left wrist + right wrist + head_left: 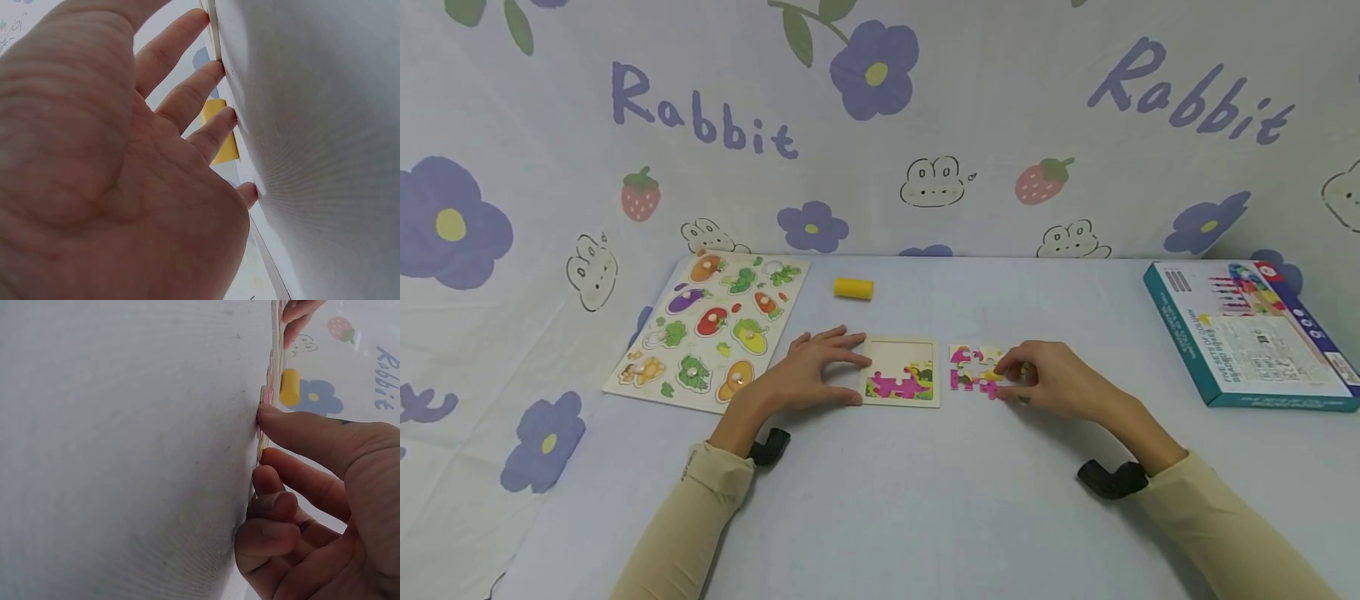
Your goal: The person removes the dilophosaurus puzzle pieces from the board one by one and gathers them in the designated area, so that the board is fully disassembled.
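Observation:
A small wooden puzzle tray (898,342) lies flat on the table, its lower part filled with pink and green dinosaur picture pieces and its upper part bare wood. My left hand (808,372) rests at the tray's left edge, fingers spread and mostly straight, thumb near the lower corner. Just right of the tray lies a cluster of loose jigsaw pieces (964,379), pink, white and yellow. At the cluster's right side my right hand (1056,379) pinches a puzzle piece (992,375) between thumb and forefinger, the other fingers curled; the fingertips partly cover it.
A yellow cylinder (853,289) lies behind the tray. To the left is a vegetable peg board (730,304), partly behind my left hand. A flat teal-edged box (1262,350) lies at the right. A patterned cloth (970,108) hangs behind the table.

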`<state>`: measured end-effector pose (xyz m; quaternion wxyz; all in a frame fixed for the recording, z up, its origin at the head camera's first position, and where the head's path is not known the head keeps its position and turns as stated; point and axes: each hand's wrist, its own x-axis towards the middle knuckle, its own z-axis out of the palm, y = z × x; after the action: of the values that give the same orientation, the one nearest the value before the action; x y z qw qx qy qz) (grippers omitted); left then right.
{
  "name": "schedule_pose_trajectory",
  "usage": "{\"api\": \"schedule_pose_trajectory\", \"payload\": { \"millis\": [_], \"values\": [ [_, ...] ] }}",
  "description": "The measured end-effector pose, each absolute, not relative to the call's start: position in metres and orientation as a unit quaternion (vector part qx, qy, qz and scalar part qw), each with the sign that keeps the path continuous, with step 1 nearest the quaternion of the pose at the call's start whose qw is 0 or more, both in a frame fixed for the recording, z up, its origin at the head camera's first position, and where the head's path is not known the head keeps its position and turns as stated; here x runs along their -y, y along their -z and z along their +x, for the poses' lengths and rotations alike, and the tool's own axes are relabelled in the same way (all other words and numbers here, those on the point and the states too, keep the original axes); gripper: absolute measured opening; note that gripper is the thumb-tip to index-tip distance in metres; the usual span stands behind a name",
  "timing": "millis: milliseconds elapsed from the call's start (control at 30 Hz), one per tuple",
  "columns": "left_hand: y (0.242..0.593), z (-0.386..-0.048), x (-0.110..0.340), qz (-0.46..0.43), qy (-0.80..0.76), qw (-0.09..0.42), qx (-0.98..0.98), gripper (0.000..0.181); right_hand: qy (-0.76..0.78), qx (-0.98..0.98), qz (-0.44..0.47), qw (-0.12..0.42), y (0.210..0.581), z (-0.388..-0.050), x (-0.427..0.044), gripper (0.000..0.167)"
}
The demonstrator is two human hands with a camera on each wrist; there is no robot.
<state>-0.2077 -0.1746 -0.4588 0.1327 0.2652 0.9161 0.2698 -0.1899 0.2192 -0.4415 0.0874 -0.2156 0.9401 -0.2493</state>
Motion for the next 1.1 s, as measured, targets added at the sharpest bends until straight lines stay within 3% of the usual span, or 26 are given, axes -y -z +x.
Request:
{"api": "schedule_pose_trajectory", "payload": {
  "millis": [533,1100],
  "values": [
    [0.459,-0.208,0.175,0.267,-0.27,0.132,-0.916,0.058,0.284,-0.923,-0.238,0.101,0.434,-0.194,-0.203,0.023],
    [0.461,-0.209,0.174,0.27,-0.277,0.126,-0.914,0.057,0.277,-0.911,-0.28,0.121,0.434,-0.203,-0.156,0.03]
  ]
}}
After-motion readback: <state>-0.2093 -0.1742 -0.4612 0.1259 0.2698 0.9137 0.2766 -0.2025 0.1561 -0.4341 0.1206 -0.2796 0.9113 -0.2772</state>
